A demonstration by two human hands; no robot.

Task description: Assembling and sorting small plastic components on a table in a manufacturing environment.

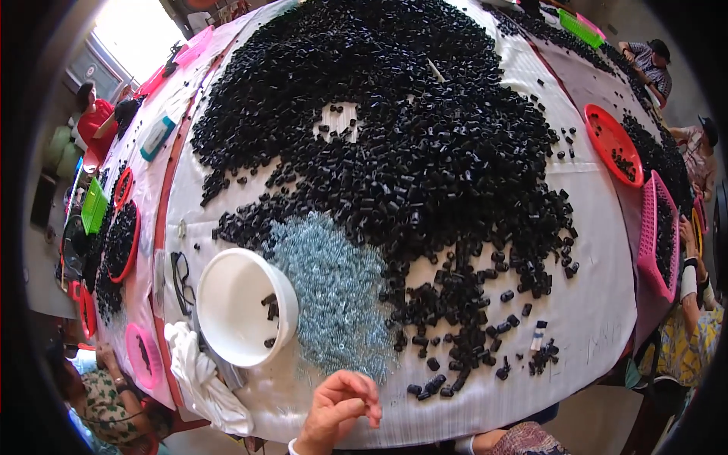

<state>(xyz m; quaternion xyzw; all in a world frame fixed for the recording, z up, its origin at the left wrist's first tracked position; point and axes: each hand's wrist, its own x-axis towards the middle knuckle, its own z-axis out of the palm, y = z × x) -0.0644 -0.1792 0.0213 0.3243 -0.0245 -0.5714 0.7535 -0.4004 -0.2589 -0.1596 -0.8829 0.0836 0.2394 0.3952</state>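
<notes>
A wide, white-covered surface [599, 273] here, heaped with small black plastic cylinders [394, 152]! Against that heap, the pale blue-silver pile of metal coil springs [330, 296], right beside the round white plastic bowl [227, 311], black pieces [269, 306] inside. My left grip [345, 406] is at the springs' near edge, narrow, fingers curled; holding anything? I cannot tell. Right grip's out of view.

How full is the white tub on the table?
Nearly empty: the white tub holds only a few black pieces toward its right side; its bare bottom shows.
</notes>
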